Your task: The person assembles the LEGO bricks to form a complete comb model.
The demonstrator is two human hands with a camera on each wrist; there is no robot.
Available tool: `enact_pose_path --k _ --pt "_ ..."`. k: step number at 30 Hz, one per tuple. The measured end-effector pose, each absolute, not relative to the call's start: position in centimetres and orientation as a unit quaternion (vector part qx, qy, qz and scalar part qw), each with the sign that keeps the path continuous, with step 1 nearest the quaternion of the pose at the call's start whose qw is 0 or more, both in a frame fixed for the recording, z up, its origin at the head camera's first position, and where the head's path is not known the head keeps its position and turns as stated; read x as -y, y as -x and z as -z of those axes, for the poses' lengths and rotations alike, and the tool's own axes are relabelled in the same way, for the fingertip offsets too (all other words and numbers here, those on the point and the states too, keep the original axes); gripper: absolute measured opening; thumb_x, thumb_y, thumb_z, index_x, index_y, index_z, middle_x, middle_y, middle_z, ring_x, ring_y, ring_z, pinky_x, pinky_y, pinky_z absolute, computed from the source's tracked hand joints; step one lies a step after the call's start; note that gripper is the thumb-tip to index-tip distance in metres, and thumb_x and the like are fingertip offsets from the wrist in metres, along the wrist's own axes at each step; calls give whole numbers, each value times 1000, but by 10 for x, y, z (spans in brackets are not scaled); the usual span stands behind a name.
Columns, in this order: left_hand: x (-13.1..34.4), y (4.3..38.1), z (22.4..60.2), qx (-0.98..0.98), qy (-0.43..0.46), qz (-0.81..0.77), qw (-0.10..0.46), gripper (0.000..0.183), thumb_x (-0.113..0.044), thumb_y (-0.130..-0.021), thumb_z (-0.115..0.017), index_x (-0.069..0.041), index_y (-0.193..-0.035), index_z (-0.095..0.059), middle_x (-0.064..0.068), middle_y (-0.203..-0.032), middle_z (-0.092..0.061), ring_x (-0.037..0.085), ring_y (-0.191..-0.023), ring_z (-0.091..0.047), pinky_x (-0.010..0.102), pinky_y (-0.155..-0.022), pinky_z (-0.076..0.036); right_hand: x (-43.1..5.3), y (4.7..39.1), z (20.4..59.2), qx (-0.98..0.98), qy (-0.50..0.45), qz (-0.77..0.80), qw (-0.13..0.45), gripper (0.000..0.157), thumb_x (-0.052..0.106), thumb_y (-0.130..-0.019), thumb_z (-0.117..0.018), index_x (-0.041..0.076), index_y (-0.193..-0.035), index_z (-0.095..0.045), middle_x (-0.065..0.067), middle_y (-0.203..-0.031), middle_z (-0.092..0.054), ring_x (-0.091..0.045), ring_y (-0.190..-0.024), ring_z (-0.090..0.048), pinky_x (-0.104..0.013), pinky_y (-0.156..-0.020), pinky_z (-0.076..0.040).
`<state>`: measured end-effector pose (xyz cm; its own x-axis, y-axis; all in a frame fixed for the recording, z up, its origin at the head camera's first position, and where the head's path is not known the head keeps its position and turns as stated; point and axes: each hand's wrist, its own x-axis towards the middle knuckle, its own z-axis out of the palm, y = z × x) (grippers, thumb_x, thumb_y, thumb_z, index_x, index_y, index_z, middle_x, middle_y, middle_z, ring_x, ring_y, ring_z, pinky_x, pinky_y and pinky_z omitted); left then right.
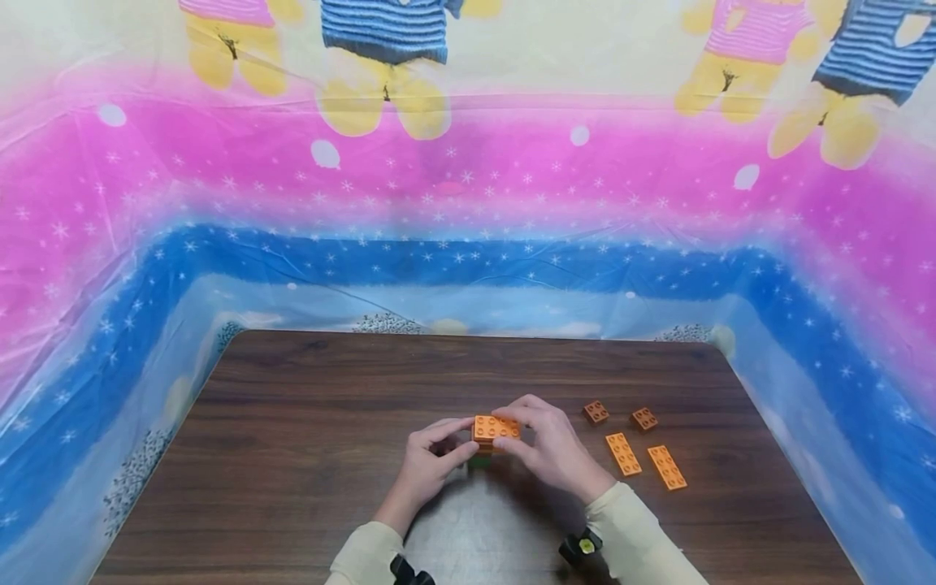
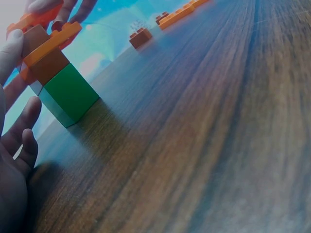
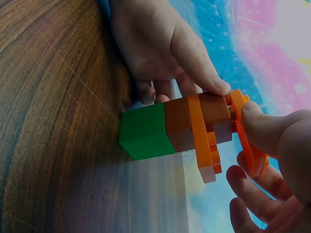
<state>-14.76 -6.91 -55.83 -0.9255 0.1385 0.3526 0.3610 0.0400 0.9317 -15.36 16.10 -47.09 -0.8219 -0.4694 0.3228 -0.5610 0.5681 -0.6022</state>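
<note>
A small tower of toy building bricks stands upright at the table's middle. Its base is a green brick (image 3: 146, 131), topped by a brown brick (image 3: 178, 124), an orange plate (image 3: 204, 150) that juts out sideways, and another brown brick (image 3: 216, 115). My left hand (image 1: 427, 465) steadies the tower, thumb and fingers around its upper part. Between thumb and fingers, my right hand (image 1: 556, 443) pinches a second orange plate (image 3: 247, 141) over the top. That plate sits slightly tilted, with the upper brown brick's studs showing beneath it in the right wrist view.
Right of the hands lie two small brown bricks (image 1: 595, 412) and two loose orange plates (image 1: 623, 454). The dark wooden table (image 1: 292, 422) ends at a patterned cloth (image 1: 468, 179) hung behind and along the sides.
</note>
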Motion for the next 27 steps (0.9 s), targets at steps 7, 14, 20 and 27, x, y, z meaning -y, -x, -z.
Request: enact_pose_path --k 7,14,20,27 --pt "69 148 560 717 174 670 84 33 -7 -93 -80 -9 -125 -77 10 -116 -75 15 -71 -60 25 -60 -50 -160 154 470 882 -300 -360 56 37 22 -96 -80 9 -129 -74 4 -112 -69 -9 -96 -65 -40 -78 -58" --pt "69 147 559 713 175 674 82 32 -6 -94 -79 -8 -126 -77 10 -114 -75 16 -71 -59 25 -60 -50 -159 155 472 886 -305 -344 58 36 24 -96 -80 10 -128 -75 5 -111 -68 -7 -95 -64 -38 -77 -58" --pt "69 148 560 717 175 670 82 33 -6 -94 -79 -9 -126 -77 9 -113 -75 17 -72 -59 25 -61 -50 -158 155 469 887 -305 -345 45 35 24 -96 -80 11 -128 -75 5 -110 -68 -8 -94 -63 -42 -77 -58" --pt "69 147 560 716 180 669 86 33 -6 -94 -78 -8 -127 -76 9 -114 -75 14 -73 -59 25 -62 -50 -157 155 466 886 -307 -344 40 35 23 -96 -80 9 -127 -75 3 -109 -67 -8 -91 -62 -42 -76 -58"
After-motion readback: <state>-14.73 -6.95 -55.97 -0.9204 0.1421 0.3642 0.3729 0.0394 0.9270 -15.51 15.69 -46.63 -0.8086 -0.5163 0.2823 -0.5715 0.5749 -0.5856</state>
